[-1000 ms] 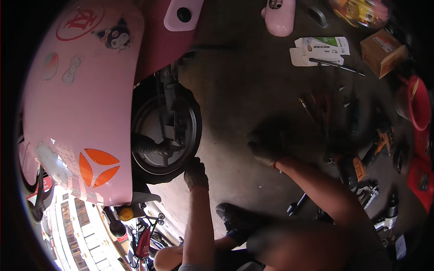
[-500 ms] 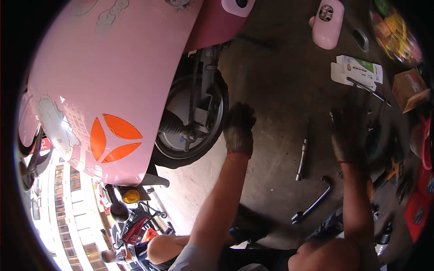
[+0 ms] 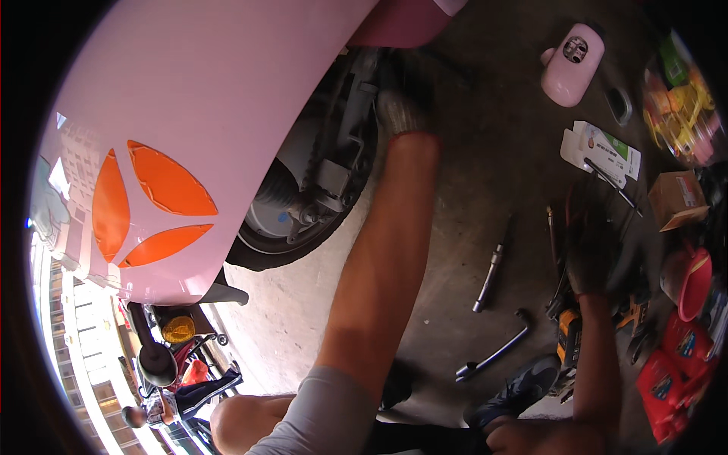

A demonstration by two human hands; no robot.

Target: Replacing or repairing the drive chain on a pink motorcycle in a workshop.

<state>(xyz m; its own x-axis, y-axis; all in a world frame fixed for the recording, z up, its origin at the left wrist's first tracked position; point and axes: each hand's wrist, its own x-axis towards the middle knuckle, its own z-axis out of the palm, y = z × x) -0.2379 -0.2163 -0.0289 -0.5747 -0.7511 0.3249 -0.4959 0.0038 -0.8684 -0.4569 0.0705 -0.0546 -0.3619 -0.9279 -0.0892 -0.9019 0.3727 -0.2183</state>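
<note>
My left hand [image 3: 400, 112], in a dark, soiled glove, reaches along the upper right side of the scooter wheel [image 3: 292, 246], close to a grey metal arm [image 3: 360, 83]. Deep shadow hides its fingers. My right hand [image 3: 590, 254], also gloved, is low over several tools on the floor at the right. Its fingers blend into the dark, so whether it grips anything cannot be made out. A thin rod-like tool [image 3: 552, 227] lies just left of it. Between my arms lie a silver-ended socket bar [image 3: 488, 277] and a bent metal wrench [image 3: 499, 352].
The pink scooter body [image 3: 227, 83] fills the left. On the right are a pink shell part [image 3: 574, 68], a flattened white-green carton [image 3: 599, 148], a small cardboard box [image 3: 677, 201], red bottles [image 3: 663, 390] and a yellow-black power tool [image 3: 569, 334]. My shoe [image 3: 516, 390] is below.
My left hand has moved forward along the wheel toward its top. My right hand has come down among the tools. The whole view has shifted.
</note>
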